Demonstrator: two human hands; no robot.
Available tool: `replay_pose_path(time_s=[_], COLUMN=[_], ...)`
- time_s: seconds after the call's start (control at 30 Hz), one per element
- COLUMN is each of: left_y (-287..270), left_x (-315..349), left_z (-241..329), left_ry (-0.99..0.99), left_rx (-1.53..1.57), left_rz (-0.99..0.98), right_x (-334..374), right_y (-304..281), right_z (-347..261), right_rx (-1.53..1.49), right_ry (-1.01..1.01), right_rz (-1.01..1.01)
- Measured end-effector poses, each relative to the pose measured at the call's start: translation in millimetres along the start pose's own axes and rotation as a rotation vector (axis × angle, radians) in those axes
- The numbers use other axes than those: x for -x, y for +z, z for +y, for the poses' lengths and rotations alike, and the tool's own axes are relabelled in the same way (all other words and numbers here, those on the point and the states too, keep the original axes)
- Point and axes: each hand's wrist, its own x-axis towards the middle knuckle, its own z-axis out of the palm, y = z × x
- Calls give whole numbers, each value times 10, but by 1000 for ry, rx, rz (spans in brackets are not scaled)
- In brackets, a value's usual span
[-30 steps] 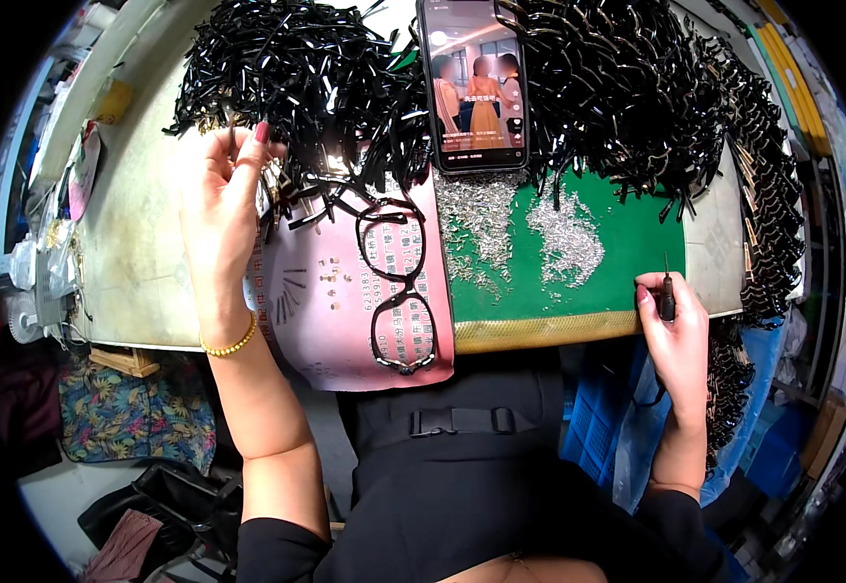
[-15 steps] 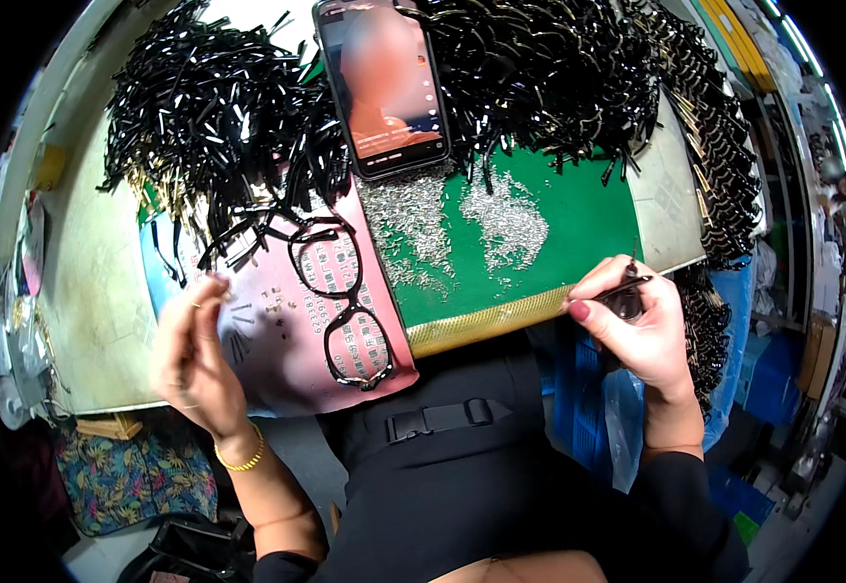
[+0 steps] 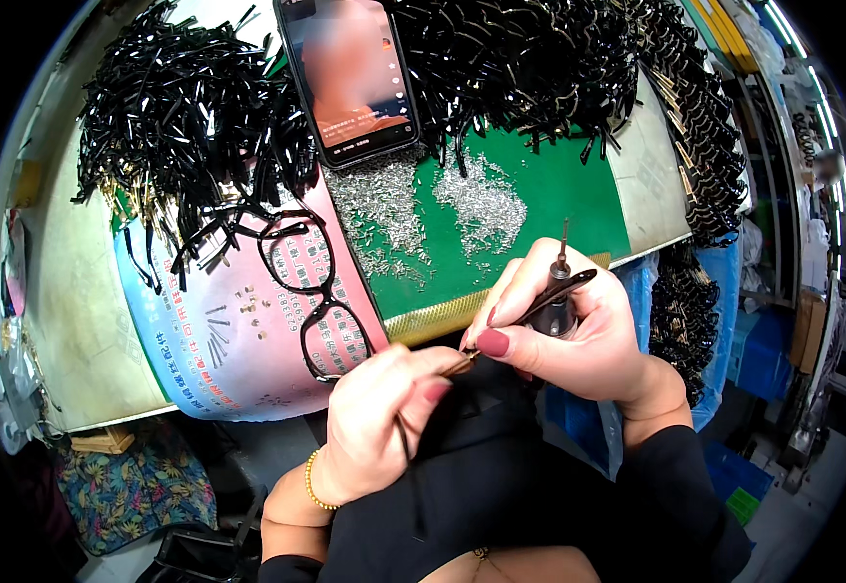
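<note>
My right hand (image 3: 578, 335) is closed around a small screwdriver (image 3: 551, 313) with a dark handle, its thin shaft pointing up and away. The same hand also grips a slim black eyeglass temple (image 3: 567, 288), whose curved tip sticks out past the fingers. Close by, my left hand (image 3: 384, 413) pinches a thin dark piece (image 3: 405, 435), probably another temple; fingers cover most of it. A gold-coloured bit (image 3: 473, 356) shows where the two hands meet, over my lap. Black-framed glasses (image 3: 327, 301) lie on the pink-and-blue printed mat (image 3: 190, 330), left of my hands.
Loose silver screw-like bits (image 3: 481, 209) lie in two heaps on the green mat (image 3: 578, 194), which has a gold mesh front edge (image 3: 433, 321). Behind are a phone (image 3: 350, 83) and piles of black temples (image 3: 190, 107). Stacked black pieces (image 3: 700, 146) line the right side.
My left hand has come right, off the printed mat, to meet the right hand. My right hand has moved left with the screwdriver and temple. The view has shifted slightly.
</note>
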Motion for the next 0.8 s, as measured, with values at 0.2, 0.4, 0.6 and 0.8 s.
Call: replay_pose_path(time_s=[0.2,0.4,0.6,0.8], left_y=[151,312,378,391], left_x=[66,-11,-40,-5], left_z=[85,-54,-64,-106], left_ry=[-423,-243,-161,-233], left_rx=[394,140,-52,43], left_rz=[60,32,-19,-166], right_x=[108,177,186,147], right_y=[-211,-276,-296,-398], right_z=[111,146,166,169], right_rx=[76,-11,51,605], right_ry=[-21,74,48,-7], right_rz=[192,234,171,4])
